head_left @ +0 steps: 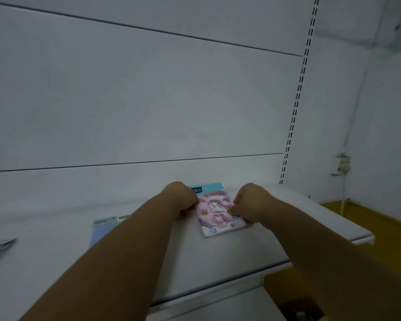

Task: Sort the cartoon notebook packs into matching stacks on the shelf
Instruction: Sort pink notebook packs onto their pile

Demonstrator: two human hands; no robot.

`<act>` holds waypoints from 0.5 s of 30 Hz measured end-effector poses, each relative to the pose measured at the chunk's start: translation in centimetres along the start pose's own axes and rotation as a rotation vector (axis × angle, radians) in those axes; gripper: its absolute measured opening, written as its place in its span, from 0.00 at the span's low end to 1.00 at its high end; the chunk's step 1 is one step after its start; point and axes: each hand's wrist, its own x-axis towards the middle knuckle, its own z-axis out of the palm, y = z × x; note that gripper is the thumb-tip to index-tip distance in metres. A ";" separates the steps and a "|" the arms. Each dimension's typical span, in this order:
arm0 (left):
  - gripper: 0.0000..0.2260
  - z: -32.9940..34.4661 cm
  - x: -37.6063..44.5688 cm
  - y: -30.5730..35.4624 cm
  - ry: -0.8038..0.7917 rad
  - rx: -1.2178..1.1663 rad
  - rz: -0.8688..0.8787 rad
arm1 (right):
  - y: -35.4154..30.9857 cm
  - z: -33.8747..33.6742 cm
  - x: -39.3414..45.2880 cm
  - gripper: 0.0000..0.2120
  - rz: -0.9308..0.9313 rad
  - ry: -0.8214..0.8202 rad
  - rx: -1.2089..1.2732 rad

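Head view: left hand (183, 200) and right hand (248, 202) each pinch a side edge of the pink pack (218, 213) lying on the shelf (229, 256); blue pack (102, 230) lies left, partly hidden.

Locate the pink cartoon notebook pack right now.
Head view: the pink cartoon notebook pack lies on the white shelf, right of centre, held at its side edges between the left hand and right hand.

Pink cartoon notebook pack (218, 214) flat on white shelf (241, 249), blue header rearward.
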 end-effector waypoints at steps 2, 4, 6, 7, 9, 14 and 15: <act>0.15 0.8 0.6 0.0 0.026 0.204 0.037 | 0.4 0.4 0.6 0.09 -0.002 -0.014 -0.088; 0.18 1.1 0.8 -0.1 0.135 0.457 0.101 | 0.6 0.7 0.8 0.16 -0.040 0.023 -0.230; 0.18 1.3 1.0 -0.2 0.195 0.580 0.118 | 0.5 1.0 0.6 0.21 -0.099 0.074 -0.312; 0.18 1.4 1.0 -0.3 0.201 0.606 0.115 | 0.4 1.3 0.5 0.20 -0.117 0.086 -0.331; 0.17 1.3 0.9 -0.5 0.213 0.600 0.106 | -0.2 1.7 0.2 0.15 -0.162 0.115 -0.352; 0.17 -1.5 -0.8 -2.4 0.288 0.587 0.139 | -4.6 2.4 -1.5 0.22 -0.415 0.247 -0.347; 0.17 -2.6 -1.5 -3.1 0.306 0.597 0.151 | -6.2 2.6 -2.2 0.23 -0.460 0.262 -0.333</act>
